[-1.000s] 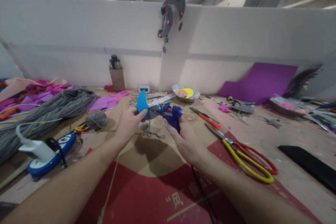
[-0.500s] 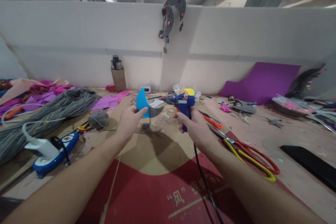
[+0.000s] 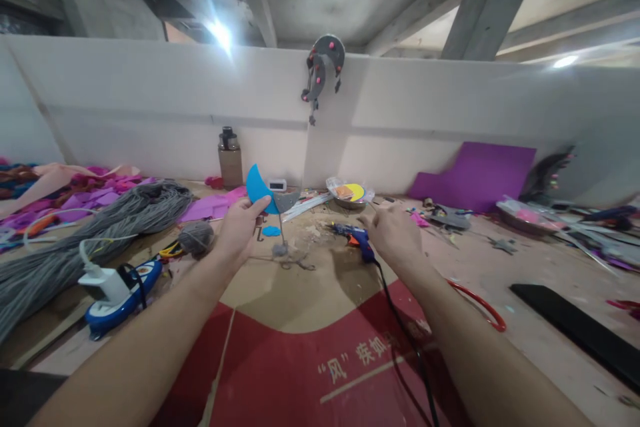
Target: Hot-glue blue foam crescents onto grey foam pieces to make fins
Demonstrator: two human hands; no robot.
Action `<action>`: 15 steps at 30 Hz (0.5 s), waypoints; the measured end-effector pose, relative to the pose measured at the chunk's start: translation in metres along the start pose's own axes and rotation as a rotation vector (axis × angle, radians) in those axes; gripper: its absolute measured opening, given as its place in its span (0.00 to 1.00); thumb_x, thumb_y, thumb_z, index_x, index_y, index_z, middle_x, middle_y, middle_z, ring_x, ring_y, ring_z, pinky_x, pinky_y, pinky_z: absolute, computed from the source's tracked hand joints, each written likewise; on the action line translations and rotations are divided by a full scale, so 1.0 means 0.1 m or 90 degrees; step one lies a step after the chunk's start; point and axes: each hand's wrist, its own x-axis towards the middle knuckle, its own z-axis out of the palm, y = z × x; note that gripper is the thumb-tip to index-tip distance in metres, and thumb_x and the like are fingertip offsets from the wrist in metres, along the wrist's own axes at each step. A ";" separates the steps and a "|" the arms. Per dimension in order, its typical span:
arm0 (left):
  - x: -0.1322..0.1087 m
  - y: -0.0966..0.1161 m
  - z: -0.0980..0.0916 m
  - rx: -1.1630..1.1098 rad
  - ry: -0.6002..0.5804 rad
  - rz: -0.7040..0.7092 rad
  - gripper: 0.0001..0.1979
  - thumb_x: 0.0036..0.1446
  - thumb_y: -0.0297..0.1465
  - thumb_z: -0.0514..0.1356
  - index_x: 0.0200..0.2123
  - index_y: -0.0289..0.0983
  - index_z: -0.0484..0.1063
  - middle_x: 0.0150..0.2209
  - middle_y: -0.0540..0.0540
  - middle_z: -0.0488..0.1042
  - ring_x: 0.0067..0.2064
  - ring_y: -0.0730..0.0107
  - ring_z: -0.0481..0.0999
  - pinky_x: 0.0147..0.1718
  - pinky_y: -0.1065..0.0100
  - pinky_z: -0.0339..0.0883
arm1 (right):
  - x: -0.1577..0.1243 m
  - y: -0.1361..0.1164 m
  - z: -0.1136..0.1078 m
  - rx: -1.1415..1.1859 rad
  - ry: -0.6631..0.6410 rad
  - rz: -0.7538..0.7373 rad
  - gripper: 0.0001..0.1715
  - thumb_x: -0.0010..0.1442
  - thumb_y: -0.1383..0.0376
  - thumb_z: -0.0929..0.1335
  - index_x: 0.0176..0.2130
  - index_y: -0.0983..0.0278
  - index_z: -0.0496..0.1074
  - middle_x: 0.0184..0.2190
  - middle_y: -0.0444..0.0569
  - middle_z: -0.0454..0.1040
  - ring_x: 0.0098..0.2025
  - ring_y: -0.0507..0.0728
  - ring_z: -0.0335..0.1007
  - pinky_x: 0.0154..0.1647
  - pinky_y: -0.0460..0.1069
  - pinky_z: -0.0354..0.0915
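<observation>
My left hand [image 3: 239,230] pinches a crescent [image 3: 259,192] cut from sheet material, with a blue face and a grey curved end. A thin grey string hangs from it, ending in a small grey piece [image 3: 281,250] just over the cardboard. A blue glue gun [image 3: 361,241] lies on the cardboard, its nozzle to the left and its black cord running towards me. Just right of the glue gun and above it is my right hand [image 3: 395,233], holding nothing I can see, its thumb and forefinger slightly apart.
A grey yarn ball [image 3: 196,239], a yarn hank [image 3: 120,227] and a power strip [image 3: 125,300] lie left. A bottle [image 3: 230,163] stands behind. Red-handled scissors [image 3: 483,303] and a black slab [image 3: 575,327] lie right. A bowl [image 3: 350,202] stands at the wall.
My right hand has let go of the glue gun, which now rests on the cardboard. The crescent in my left hand has shifted slightly left. The camera view has tilted upward.
</observation>
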 end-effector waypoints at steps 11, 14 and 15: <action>0.03 0.33 0.14 0.036 0.046 0.082 0.11 0.41 0.35 0.68 0.22 0.35 0.71 0.22 0.51 0.72 0.24 0.75 0.65 0.25 0.71 0.56 | -0.54 -1.30 0.10 0.651 -0.333 -0.153 0.16 0.58 0.59 0.66 0.46 0.59 0.61 0.28 0.43 0.70 0.29 0.55 0.70 0.33 0.52 0.69; 0.04 0.26 0.07 0.110 0.077 0.104 0.09 0.43 0.34 0.66 0.22 0.35 0.72 0.21 0.51 0.71 0.24 0.75 0.64 0.26 0.71 0.58 | -0.56 -1.18 0.17 0.573 -0.203 -0.172 0.08 0.57 0.65 0.65 0.40 0.60 0.64 0.31 0.44 0.67 0.35 0.56 0.66 0.39 0.53 0.66; 0.04 0.22 0.05 0.126 0.086 0.094 0.09 0.44 0.34 0.66 0.22 0.35 0.71 0.21 0.51 0.71 0.24 0.74 0.64 0.26 0.70 0.58 | -0.54 -1.12 0.20 0.532 -0.155 -0.209 0.06 0.57 0.67 0.65 0.38 0.61 0.66 0.33 0.46 0.68 0.38 0.56 0.66 0.43 0.53 0.65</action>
